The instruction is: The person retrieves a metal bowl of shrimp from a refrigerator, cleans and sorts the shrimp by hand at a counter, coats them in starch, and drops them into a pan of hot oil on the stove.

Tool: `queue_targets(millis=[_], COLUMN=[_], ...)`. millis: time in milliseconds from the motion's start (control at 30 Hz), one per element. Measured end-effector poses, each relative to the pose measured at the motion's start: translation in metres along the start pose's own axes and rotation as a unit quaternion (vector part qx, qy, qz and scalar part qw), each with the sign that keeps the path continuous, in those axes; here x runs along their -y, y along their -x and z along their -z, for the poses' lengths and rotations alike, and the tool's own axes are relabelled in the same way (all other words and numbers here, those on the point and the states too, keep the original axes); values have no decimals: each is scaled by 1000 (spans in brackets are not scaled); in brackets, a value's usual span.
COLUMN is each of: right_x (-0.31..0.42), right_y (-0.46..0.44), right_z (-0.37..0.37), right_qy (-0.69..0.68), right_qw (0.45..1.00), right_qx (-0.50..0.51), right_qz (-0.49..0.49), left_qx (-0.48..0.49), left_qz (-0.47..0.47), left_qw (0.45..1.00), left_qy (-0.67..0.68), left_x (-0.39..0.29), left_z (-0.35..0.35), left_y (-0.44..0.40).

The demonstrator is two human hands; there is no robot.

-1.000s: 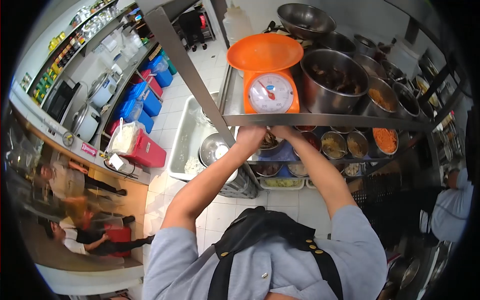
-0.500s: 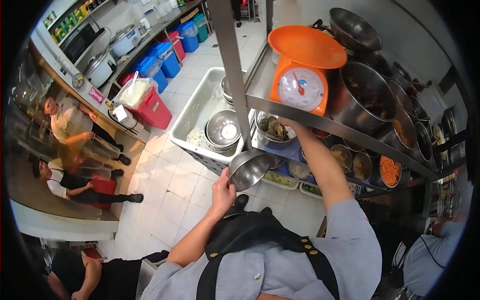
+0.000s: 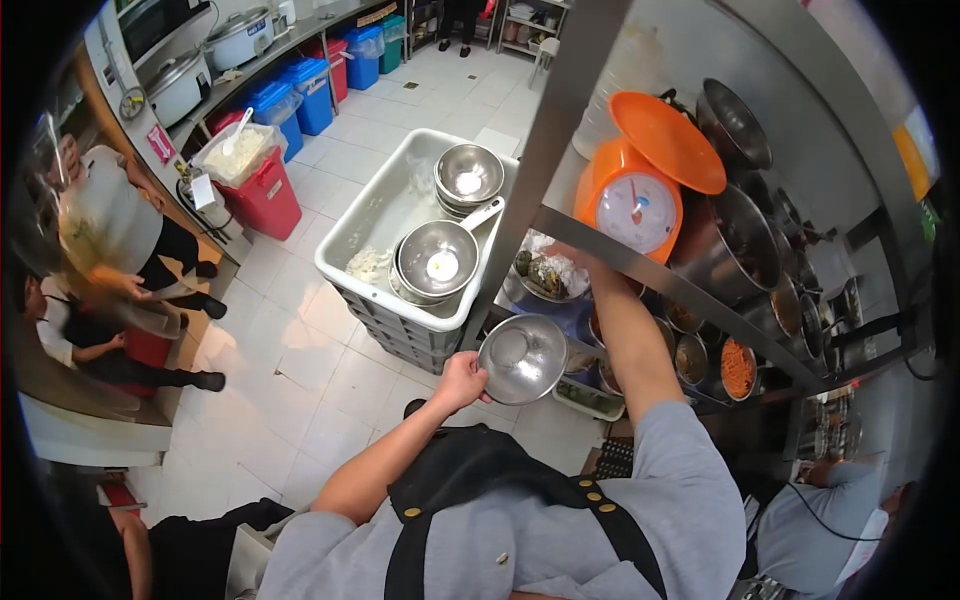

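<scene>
My left hand point(image 3: 463, 383) grips the rim of a steel mixing bowl point(image 3: 522, 360), fingers closed, the bowl tilted with its inside towards me. A small patch of residue shows in it. Under the metal shelf, my right hand point(image 3: 572, 262) reaches to a bowl of dark greenish lumps point(image 3: 545, 278) with something white beside them. The shelf beam and the contents partly hide its fingers, so I cannot see whether they hold anything. An orange kitchen scale point(image 3: 628, 205) stands on the shelf above that hand.
A white tub point(image 3: 338, 240) on grey crates holds stacked steel bowls point(image 3: 437, 258) and white rice-like food. The steel shelf post point(image 3: 545, 140) rises between tub and scale. Shredded carrot point(image 3: 738, 368) sits at right. Two people are at left; others are at the lower edges.
The view has shifted, showing more of the tub. My left hand has turned the bowl so more of its inside shows. My right hand stays at the bowl of dark lumps.
</scene>
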State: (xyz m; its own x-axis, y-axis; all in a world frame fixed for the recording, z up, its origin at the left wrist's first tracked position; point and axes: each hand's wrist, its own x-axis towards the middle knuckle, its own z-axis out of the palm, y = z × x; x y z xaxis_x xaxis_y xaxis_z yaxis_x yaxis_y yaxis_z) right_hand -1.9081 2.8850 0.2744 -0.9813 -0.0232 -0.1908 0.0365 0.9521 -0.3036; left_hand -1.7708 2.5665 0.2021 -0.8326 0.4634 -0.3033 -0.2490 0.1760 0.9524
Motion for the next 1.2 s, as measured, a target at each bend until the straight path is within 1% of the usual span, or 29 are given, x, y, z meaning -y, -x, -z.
queue_targets(millis=[67, 133, 167, 233, 300, 333, 367, 400, 433, 500, 533, 600, 633, 700, 733, 833, 933, 1000, 1033, 1100, 1133, 1200], right_x=[6, 2, -7, -42, -31, -33, 5, 30, 29, 13, -3, -41, -56, -74, -77, -34, 24, 45, 37, 12, 7, -5], right_y=[5, 0, -8, -34, -33, -31, -9, 3, -3, -23, -29, -49, -57, -66, -66, -47, -17, -3, -6, -14, -17, -20], right_z=[13, 5, -10, -63, -74, -67, -29, -7, -10, -25, -43, -83, -100, -113, -115, -87, -49, -34, -42, -68, -72, -80], right_qy=[31, 67, 100, 185, 253, 255, 181, 106, 106, 147, 147, 155, 155, 221, 220, 194, 177, 171, 170, 129, 129, 122], right_qw=[999, 996, 992, 976, 958, 958, 976, 987, 986, 971, 970, 969, 970, 955, 955, 963, 966, 965, 965, 959, 959, 952], right_qx=[-1, -2, 0, -1, 2, 4, -29, -63, -61, 37, 37, -86, -84, -144, -141, -112, -101, -110, -112, -195, -195, -245], right_qz=[-24, -55, -75, -113, -132, -132, -119, -105, -110, -187, -189, -170, -170, -136, -140, -152, -162, -166, -164, -159, -159, -135], left_qx=[35, 46, 42, 38, 45, 50, 51, 57, 65, 85, 97, 102, 107, 110, 114, 94, 89, 88, 87, 83, 81, 80], left_qz=[17, 15, 17, 20, 26, 29, 29, 35, 42, 46, 49, 47, 49, 42, 36, 30, 51, 51, 53, 47, 40, 43], left_qw=[999, 999, 999, 999, 998, 998, 998, 997, 997, 995, 994, 993, 993, 993, 992, 995, 995, 995, 995, 995, 995, 996], left_qy=[6, -2, -4, 5, 18, 25, 26, 25, 22, 23, 23, 22, 20, 25, 29, 34, 1, 11, 23, 24, 27, 22], left_x=[-1, 3, 6, 9, 12, 12, 10, 5, 3, 4, 4, 0, 2, 5, 8, 20, 5, -7, -10, -3, 0, 0], left_z=[1, 6, 9, 15, 18, 21, 23, 26, 27, 25, 25, 24, 24, 26, 25, 25, 30, 32, 34, 35, 34, 35], left_y=[-6, -10, -11, -12, -15, -17, -18, -17, -16, -19, -20, -22, -19, -20, -20, -23, -18, -12, -11, -12, -13, -11])
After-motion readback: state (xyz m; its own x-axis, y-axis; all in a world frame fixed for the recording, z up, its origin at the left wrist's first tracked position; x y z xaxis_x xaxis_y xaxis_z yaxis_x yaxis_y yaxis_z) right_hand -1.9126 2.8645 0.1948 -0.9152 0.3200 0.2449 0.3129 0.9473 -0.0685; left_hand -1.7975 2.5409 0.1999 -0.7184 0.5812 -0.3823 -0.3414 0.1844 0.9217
